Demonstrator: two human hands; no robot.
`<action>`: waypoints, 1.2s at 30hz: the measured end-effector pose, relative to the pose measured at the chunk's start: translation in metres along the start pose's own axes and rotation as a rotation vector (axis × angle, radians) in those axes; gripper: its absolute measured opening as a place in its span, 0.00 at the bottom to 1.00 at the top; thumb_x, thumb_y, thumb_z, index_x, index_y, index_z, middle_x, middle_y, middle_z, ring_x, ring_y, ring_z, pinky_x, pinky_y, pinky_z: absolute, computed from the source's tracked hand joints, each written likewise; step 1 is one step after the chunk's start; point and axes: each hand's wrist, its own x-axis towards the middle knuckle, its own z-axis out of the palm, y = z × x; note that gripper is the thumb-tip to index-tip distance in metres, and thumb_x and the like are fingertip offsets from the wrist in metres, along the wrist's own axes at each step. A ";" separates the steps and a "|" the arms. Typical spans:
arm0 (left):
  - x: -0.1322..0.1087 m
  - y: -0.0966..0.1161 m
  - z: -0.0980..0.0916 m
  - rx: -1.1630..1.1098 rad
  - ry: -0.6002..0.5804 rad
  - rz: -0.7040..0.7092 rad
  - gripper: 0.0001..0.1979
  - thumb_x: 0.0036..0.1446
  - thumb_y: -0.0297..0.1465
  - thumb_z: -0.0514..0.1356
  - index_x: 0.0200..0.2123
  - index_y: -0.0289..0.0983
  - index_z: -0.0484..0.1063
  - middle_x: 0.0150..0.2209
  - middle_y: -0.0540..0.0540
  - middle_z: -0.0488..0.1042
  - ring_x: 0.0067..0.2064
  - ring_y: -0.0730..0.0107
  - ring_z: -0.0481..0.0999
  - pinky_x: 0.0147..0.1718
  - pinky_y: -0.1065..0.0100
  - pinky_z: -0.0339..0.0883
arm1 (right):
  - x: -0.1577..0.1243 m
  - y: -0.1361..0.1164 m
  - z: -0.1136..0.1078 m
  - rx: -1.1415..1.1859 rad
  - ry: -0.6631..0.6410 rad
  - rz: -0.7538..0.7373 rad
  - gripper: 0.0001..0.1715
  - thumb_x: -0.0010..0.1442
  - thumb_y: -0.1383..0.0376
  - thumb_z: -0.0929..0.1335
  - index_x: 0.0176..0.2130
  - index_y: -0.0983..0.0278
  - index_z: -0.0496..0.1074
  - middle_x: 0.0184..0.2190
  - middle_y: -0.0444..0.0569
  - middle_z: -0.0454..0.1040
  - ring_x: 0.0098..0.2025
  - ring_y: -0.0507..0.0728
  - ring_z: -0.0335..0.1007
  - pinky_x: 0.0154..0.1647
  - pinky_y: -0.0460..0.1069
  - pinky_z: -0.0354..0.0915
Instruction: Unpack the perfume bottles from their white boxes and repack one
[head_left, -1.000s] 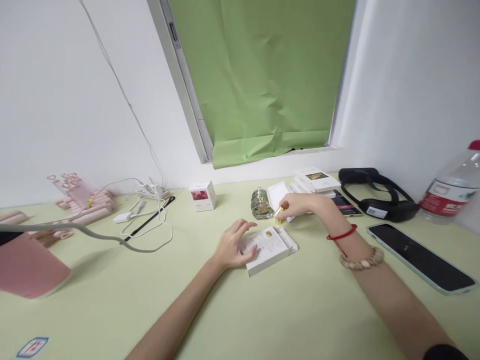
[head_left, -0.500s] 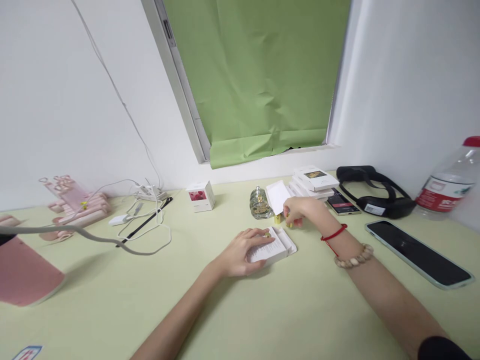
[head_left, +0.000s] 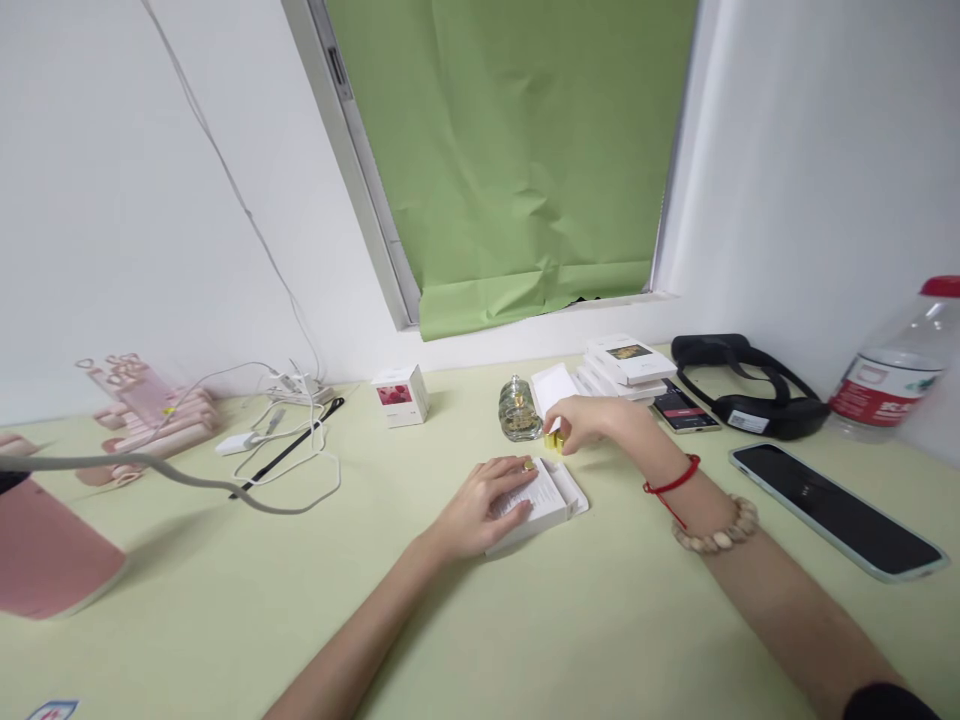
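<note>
My left hand [head_left: 472,512] grips an open white box [head_left: 541,497] lying on the desk, its fingers over the top and the thumb along the near side. A small round gold thing [head_left: 529,464] shows by its fingertips. Just beyond the box, my right hand [head_left: 589,422] has its fingertips closed on small shiny gold pieces [head_left: 555,439], whose kind I cannot make out. To the left of these pieces stands a lidded clear glass jar [head_left: 517,410] with gold-coloured contents. Behind the right hand leans a white sheet or flap [head_left: 552,387].
White boxes [head_left: 630,360] are stacked at the back, beside a small phone [head_left: 684,408] and a black headset [head_left: 772,400]. A larger phone [head_left: 836,510] and a bottle [head_left: 889,385] are at right. Leftward are a pink-printed box [head_left: 401,396], cables [head_left: 300,400] and a pink container [head_left: 56,550].
My right hand has moved left, and its fingertips have brought one gold piece up to the other beside the glass jar. My left hand stays on the white box.
</note>
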 end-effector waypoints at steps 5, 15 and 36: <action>0.000 0.001 -0.001 0.033 -0.015 0.009 0.21 0.58 0.37 0.48 0.56 0.44 0.57 0.59 0.47 0.56 0.58 0.61 0.55 0.54 0.57 0.52 | 0.004 -0.014 0.009 0.079 0.039 -0.271 0.20 0.43 0.63 0.70 0.39 0.64 0.72 0.37 0.49 0.72 0.34 0.54 0.68 0.30 0.44 0.61; 0.000 0.004 -0.002 0.023 -0.029 -0.057 0.27 0.52 0.39 0.54 0.56 0.44 0.56 0.57 0.47 0.59 0.55 0.60 0.59 0.53 0.58 0.53 | 0.016 -0.016 0.022 0.041 0.039 -0.207 0.12 0.42 0.71 0.66 0.31 0.67 0.75 0.30 0.48 0.75 0.29 0.52 0.68 0.24 0.42 0.58; -0.004 -0.011 -0.013 0.016 -0.065 -0.180 0.38 0.36 0.45 0.63 0.53 0.43 0.59 0.45 0.44 0.67 0.46 0.57 0.67 0.45 0.57 0.61 | 0.033 -0.007 0.042 -0.201 0.229 -0.030 0.14 0.38 0.78 0.66 0.26 0.67 0.76 0.26 0.52 0.77 0.30 0.55 0.73 0.26 0.43 0.58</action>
